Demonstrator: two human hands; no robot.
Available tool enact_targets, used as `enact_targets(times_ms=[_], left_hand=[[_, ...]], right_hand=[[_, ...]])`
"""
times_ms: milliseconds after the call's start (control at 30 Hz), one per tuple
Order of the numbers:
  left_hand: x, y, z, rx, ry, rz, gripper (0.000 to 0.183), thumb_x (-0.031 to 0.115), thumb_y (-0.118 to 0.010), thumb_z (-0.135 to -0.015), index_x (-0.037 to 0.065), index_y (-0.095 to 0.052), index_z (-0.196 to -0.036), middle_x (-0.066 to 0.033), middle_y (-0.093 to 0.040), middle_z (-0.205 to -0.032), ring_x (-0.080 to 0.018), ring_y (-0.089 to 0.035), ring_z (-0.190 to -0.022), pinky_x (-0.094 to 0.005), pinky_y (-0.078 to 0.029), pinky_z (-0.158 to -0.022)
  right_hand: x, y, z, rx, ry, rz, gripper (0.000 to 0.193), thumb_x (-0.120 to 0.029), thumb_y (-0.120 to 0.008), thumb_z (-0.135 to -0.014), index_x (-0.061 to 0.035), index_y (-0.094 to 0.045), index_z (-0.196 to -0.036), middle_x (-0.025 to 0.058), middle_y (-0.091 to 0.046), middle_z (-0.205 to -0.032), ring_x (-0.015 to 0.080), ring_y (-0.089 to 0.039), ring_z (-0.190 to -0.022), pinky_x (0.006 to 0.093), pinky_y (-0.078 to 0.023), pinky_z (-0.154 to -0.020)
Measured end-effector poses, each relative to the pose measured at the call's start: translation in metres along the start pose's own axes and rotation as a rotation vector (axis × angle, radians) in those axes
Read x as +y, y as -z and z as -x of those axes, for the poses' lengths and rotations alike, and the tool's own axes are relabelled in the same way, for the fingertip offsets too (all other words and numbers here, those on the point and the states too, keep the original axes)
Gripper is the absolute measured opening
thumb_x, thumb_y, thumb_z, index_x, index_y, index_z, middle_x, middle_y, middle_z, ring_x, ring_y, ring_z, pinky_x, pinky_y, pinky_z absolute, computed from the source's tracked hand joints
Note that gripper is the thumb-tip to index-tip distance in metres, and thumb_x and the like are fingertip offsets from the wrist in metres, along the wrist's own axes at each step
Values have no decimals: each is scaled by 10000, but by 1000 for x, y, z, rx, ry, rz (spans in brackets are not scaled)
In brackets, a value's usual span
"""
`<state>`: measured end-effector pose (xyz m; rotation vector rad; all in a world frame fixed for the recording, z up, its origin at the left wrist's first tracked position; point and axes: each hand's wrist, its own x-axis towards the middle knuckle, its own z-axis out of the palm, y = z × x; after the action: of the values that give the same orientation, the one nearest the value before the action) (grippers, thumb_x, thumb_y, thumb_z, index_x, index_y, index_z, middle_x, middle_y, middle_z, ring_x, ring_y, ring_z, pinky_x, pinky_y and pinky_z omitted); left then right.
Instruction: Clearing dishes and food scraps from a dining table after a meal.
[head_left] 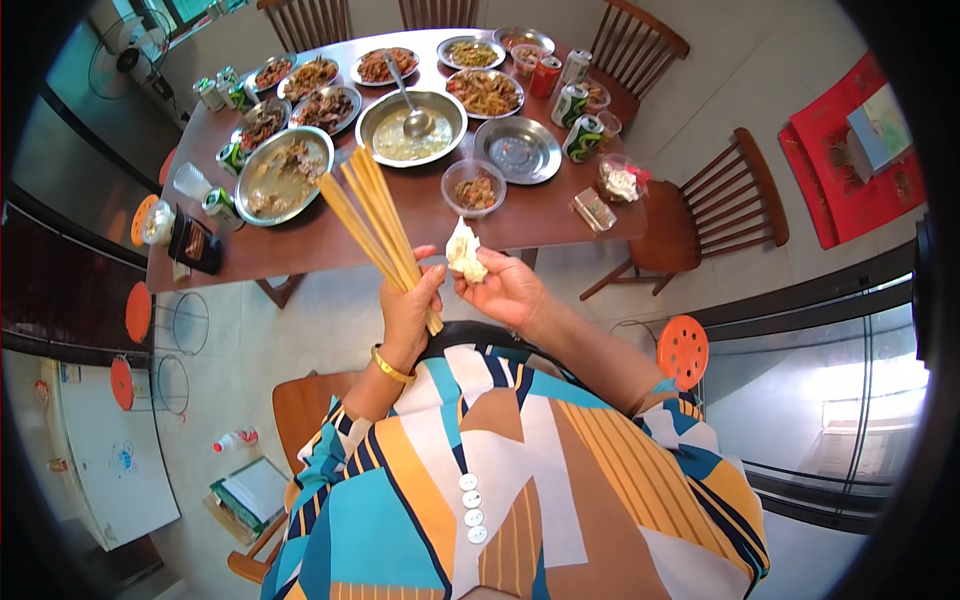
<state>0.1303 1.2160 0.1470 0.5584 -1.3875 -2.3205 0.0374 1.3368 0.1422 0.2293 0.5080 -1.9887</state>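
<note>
A bundle of long wooden chopsticks point(378, 215) stands tilted in my left hand point(408, 310), fingers wrapped round its lower part. The upper ends fan out over the table's near edge. My right hand point(505, 288) pinches a crumpled white tissue point(464, 252) close beside the bundle. Just beyond the tissue, a clear plastic bowl point(473, 189) with some food stands on the table. Behind it is a large metal basin point(411, 129) of soup, with a ladle point(418, 120) resting in it. Left of the basin, a metal dish point(285, 178) holds broth and meat pieces.
The brown table point(330, 246) bears several dishes of food, an empty metal plate point(517, 150) and drink cans point(583, 138). A tissue packet point(594, 210) lies near its right end. Wooden chairs point(720, 205) stand around; a stool point(682, 352) is at right, a bottle point(236, 440) on the floor.
</note>
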Motion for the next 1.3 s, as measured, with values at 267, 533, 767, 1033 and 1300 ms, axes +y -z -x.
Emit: enact_targets(times_ms=[267,533,767,1033,1300], left_hand=[[-9,-1,3,-7,56,2,377,88,-680,-753,-25,-532,-1082,-27,-588,-726,-45,-464,-476,-155,-356,-407],[-13,-15,-4,8,78,-27,407,39,-673,-729,-55,-513,-1091,-27,-564,-770,-61,-479,-488,-162,-368,-412],[-8,-26,-3,-36,-34,-165,436,22,-686,-708,-53,-496,-1093,-39,-562,-774,-66,-500,-514,-171,-380,-421],[-9,-29,-21,16,-128,-189,331,41,-671,-731,-33,-529,-1020,-26,-551,-711,-62,-481,-485,-175,-377,-408],[23,-2,-55,280,-207,-73,242,34,-617,-768,17,-522,-990,-13,-525,-731,-48,-446,-480,-171,-362,-412]], right_hand=[[8,-15,5,14,10,27,248,-99,-366,-909,-24,-433,-1136,161,-489,-1162,205,-504,-999,318,-412,-851],[7,6,-13,12,116,95,237,-116,-444,-882,-72,-447,-1115,131,-551,-1074,256,-540,-992,384,-400,-887],[11,5,-17,81,183,20,225,-127,-428,-903,-69,-421,-1121,124,-526,-1079,256,-540,-973,378,-442,-888],[-1,-17,-9,95,184,263,161,-175,-489,-865,-132,-486,-1020,33,-571,-956,140,-536,-829,299,-409,-702],[-162,-54,-24,228,332,966,171,-171,-535,-827,-77,-524,-970,11,-553,-825,97,-509,-701,243,-418,-607]])
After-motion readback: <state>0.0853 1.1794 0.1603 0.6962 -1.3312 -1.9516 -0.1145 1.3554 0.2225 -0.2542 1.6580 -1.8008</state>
